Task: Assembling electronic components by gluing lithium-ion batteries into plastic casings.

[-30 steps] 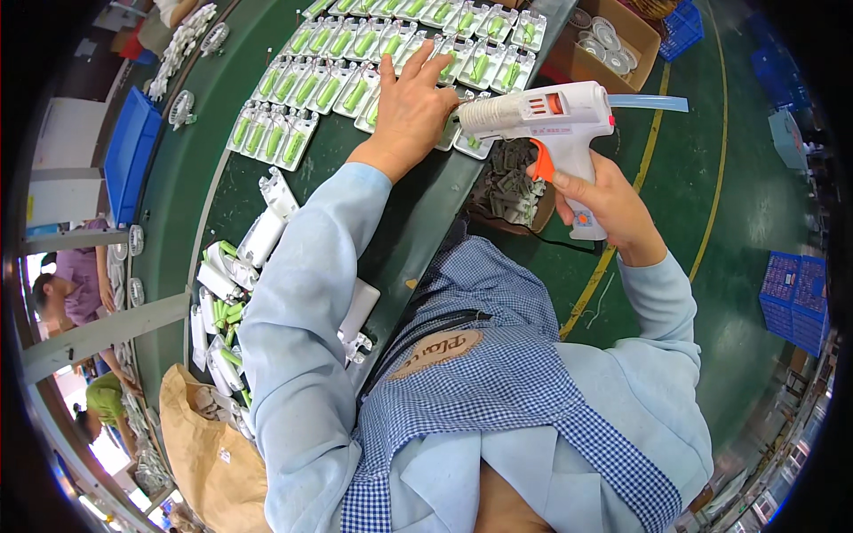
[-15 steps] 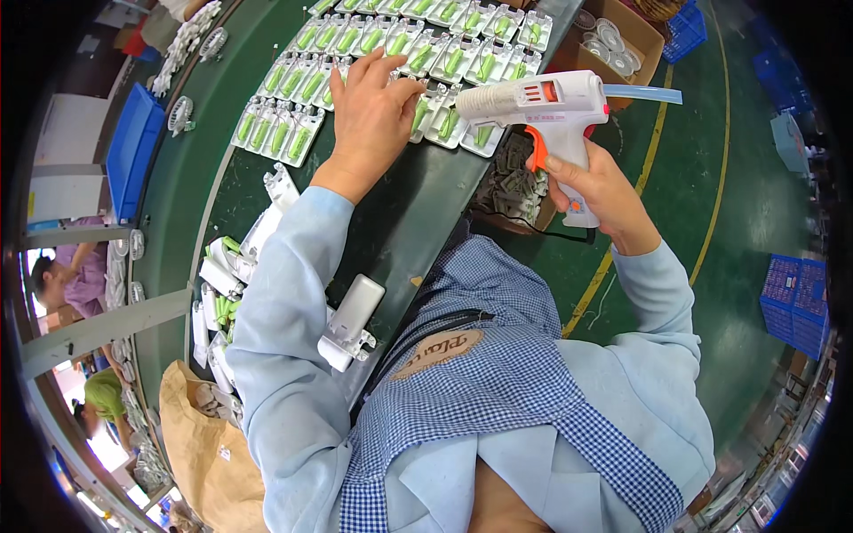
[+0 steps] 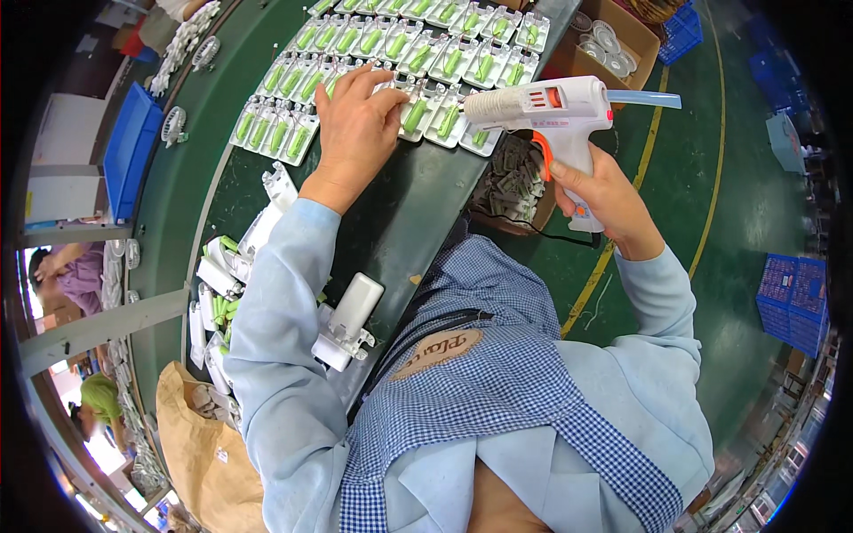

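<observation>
My right hand (image 3: 609, 195) is wrapped round the handle of a white hot glue gun (image 3: 569, 107) with an orange trigger. A clear glue stick (image 3: 644, 99) sticks out of its back end. The nozzle points left, over the near right end of the rows of white plastic housings (image 3: 444, 124). Each visible housing there holds a green cylindrical battery (image 3: 415, 116) with thin wires. Palm down, my left hand (image 3: 360, 124) hovers over the near row, fingers apart and bent; its fingertips are close to or touching housings. Nothing shows in it.
Loose white housing parts (image 3: 354, 306) lie on the green bench near my left forearm, with a pile of housings and batteries (image 3: 218, 275) further left. A brown sack (image 3: 204, 453) stands at the lower left. Below the bench edge is a box of small dark parts (image 3: 515, 182); a black cord trails there.
My left hand has shifted slightly left and toward me, uncovering a housing near its thumb side. The glue gun has moved a little right and down, still in my right hand.
</observation>
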Demonstrator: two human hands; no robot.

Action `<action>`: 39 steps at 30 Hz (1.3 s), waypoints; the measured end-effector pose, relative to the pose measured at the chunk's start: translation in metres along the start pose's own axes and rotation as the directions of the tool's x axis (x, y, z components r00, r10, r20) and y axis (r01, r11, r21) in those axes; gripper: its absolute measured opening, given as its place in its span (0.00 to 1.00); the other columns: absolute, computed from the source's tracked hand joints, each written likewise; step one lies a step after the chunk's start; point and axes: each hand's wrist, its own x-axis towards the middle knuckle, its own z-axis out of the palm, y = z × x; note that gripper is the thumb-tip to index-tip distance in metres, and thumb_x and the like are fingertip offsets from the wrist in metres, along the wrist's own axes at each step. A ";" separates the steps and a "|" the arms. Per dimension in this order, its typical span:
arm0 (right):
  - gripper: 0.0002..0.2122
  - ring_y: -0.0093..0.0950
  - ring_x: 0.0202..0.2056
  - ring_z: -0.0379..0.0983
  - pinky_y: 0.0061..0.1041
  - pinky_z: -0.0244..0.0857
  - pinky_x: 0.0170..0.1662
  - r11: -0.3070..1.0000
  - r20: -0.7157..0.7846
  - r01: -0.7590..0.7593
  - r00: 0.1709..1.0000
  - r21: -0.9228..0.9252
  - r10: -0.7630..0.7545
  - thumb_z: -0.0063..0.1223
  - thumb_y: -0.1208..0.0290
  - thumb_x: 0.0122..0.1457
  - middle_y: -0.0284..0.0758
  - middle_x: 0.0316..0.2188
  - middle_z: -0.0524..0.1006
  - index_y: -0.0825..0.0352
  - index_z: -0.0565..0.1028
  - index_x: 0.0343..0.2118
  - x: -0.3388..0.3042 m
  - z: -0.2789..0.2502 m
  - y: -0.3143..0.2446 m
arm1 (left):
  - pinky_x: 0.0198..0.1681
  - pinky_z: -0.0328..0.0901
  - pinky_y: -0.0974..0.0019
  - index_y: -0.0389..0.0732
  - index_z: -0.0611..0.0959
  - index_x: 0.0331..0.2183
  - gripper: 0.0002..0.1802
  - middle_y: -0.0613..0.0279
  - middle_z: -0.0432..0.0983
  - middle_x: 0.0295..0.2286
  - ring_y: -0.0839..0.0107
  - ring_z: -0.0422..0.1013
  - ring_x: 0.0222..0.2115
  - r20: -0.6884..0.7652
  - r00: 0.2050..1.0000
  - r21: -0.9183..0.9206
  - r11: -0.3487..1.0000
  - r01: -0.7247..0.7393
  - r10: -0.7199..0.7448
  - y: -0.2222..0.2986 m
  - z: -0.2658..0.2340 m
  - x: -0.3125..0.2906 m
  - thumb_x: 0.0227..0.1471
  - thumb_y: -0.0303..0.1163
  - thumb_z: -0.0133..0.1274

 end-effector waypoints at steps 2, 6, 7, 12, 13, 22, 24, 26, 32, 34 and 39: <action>0.18 0.18 0.19 0.66 0.18 0.57 0.22 0.999 -0.012 0.021 1.000 -0.028 -0.021 0.55 0.60 0.60 0.32 0.32 0.74 0.71 0.69 0.42 -0.001 0.000 0.001 | 0.54 0.52 0.31 0.49 0.85 0.31 0.06 0.67 0.75 0.43 0.61 0.65 0.52 -0.006 1.000 0.000 1.000 -0.005 0.005 -0.002 -0.005 -0.002 0.46 0.28 0.58; 0.21 0.18 0.21 0.67 0.18 0.58 0.22 0.999 -0.003 0.009 1.000 0.050 -0.008 0.56 0.62 0.59 0.37 0.41 0.77 0.73 0.68 0.48 -0.006 0.002 0.007 | 0.55 0.51 0.31 0.48 0.85 0.31 0.06 0.67 0.75 0.43 0.60 0.65 0.52 0.015 0.999 0.016 0.999 0.035 -0.035 -0.007 -0.017 -0.012 0.46 0.28 0.58; 0.21 0.18 0.21 0.67 0.18 0.58 0.22 0.998 -0.001 0.010 1.000 0.058 -0.010 0.56 0.62 0.59 0.38 0.42 0.77 0.73 0.67 0.48 -0.006 0.004 0.011 | 0.55 0.51 0.32 0.48 0.85 0.31 0.06 0.66 0.75 0.43 0.60 0.65 0.52 0.030 0.998 0.016 0.999 0.050 -0.050 -0.009 -0.021 -0.015 0.46 0.28 0.58; 0.23 0.19 0.21 0.67 0.18 0.62 0.25 0.996 -0.012 0.007 1.000 0.091 -0.006 0.55 0.62 0.59 0.38 0.44 0.77 0.73 0.66 0.51 -0.007 0.006 0.022 | 0.56 0.51 0.32 0.47 0.84 0.31 0.05 0.66 0.74 0.43 0.60 0.65 0.52 0.065 0.993 0.026 0.995 0.095 -0.096 -0.007 -0.037 -0.023 0.47 0.28 0.59; 0.23 0.19 0.21 0.66 0.18 0.63 0.25 0.992 -0.020 0.030 0.999 0.123 -0.028 0.55 0.62 0.59 0.38 0.45 0.76 0.73 0.66 0.51 -0.008 0.008 0.020 | 0.55 0.51 0.31 0.47 0.84 0.30 0.05 0.66 0.74 0.43 0.60 0.65 0.52 0.068 0.993 0.037 0.995 0.094 -0.096 -0.007 -0.041 -0.025 0.47 0.28 0.59; 0.15 0.15 0.19 0.61 0.17 0.51 0.21 0.996 -0.051 0.022 0.999 0.091 -0.017 0.52 0.66 0.60 0.26 0.22 0.71 0.70 0.75 0.46 -0.007 0.020 0.011 | 0.43 0.58 0.53 0.48 0.85 0.28 0.10 0.61 0.76 0.38 0.59 0.70 0.41 -0.088 0.994 0.091 0.993 0.073 -0.065 -0.022 -0.085 -0.070 0.37 0.27 0.60; 0.17 0.13 0.19 0.58 0.16 0.49 0.22 0.994 -0.103 0.098 0.989 -0.051 -0.102 0.50 0.64 0.62 0.24 0.21 0.69 0.69 0.76 0.48 -0.011 0.012 0.024 | 0.40 0.56 0.52 0.49 0.84 0.24 0.06 0.66 0.76 0.36 0.62 0.68 0.41 -0.135 0.986 0.015 0.995 0.102 -0.099 -0.024 -0.075 -0.090 0.37 0.28 0.58; 0.18 0.13 0.19 0.57 0.17 0.49 0.22 0.999 -0.083 0.031 0.996 -0.018 -0.033 0.51 0.64 0.61 0.25 0.21 0.67 0.69 0.75 0.50 -0.005 -0.008 0.039 | 0.46 0.55 0.39 0.49 0.83 0.23 0.02 0.66 0.75 0.37 0.64 0.68 0.43 -0.042 0.980 0.069 0.978 0.195 -0.193 -0.012 -0.075 -0.107 0.40 0.30 0.58; 0.19 0.16 0.21 0.57 0.18 0.49 0.24 1.000 -0.087 0.014 0.996 -0.010 -0.015 0.48 0.63 0.64 0.26 0.19 0.64 0.70 0.70 0.52 0.001 -0.005 0.052 | 0.44 0.61 0.51 0.47 0.83 0.26 0.03 0.67 0.73 0.30 0.65 0.68 0.37 -0.017 0.936 -0.023 0.936 0.350 -0.351 0.015 -0.107 -0.172 0.44 0.33 0.59; 0.18 0.17 0.22 0.57 0.18 0.51 0.26 0.999 -0.136 -0.012 0.991 0.030 0.016 0.47 0.63 0.65 0.27 0.20 0.63 0.70 0.70 0.52 0.007 -0.001 0.051 | 0.41 0.60 0.55 0.47 0.83 0.26 0.03 0.66 0.73 0.29 0.65 0.68 0.36 0.128 0.910 -0.057 0.913 0.404 -0.395 0.020 -0.110 -0.185 0.43 0.33 0.59; 0.18 0.18 0.24 0.58 0.18 0.54 0.29 0.997 -0.107 0.066 0.992 -0.045 -0.071 0.44 0.62 0.66 0.29 0.21 0.63 0.71 0.70 0.50 0.000 -0.002 0.048 | 0.42 0.58 0.57 0.47 0.83 0.25 0.04 0.68 0.71 0.28 0.66 0.67 0.37 0.103 0.920 0.104 0.924 0.369 -0.379 0.028 -0.112 -0.202 0.42 0.34 0.59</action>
